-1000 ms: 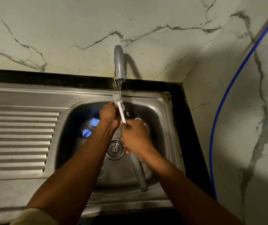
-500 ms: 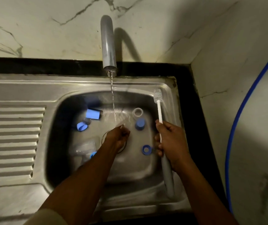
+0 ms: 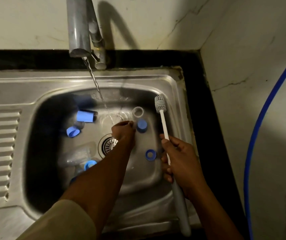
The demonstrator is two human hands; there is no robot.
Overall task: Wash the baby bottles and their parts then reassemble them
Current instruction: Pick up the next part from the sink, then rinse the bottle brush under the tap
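The sink [image 3: 34, 87] is brushed steel with a dull sheen, wet around its drain [image 3: 110, 144]. Behind the drain, the tap [image 3: 78, 32] is smooth grey metal. Left of the drain lie matt blue plastic caps [image 3: 85, 116] and a clear, glossy plastic bottle [image 3: 77, 157]. Right of the drain, my right hand [image 3: 182, 160] grips the brush [image 3: 163, 123]: smooth white plastic stem, matt grey handle, rubbery ribbed head. My sleeve [image 3: 66, 224] is beige cloth.

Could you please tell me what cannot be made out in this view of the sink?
Head view:
What the left hand touches: small, clear, hidden by its own fingers.
Clear bottle: dim, partly behind the left forearm.
Bottle brush: mid-handle hidden in the right hand.
Blue hose: both ends cut off by the edges.
Tap: top cut off.
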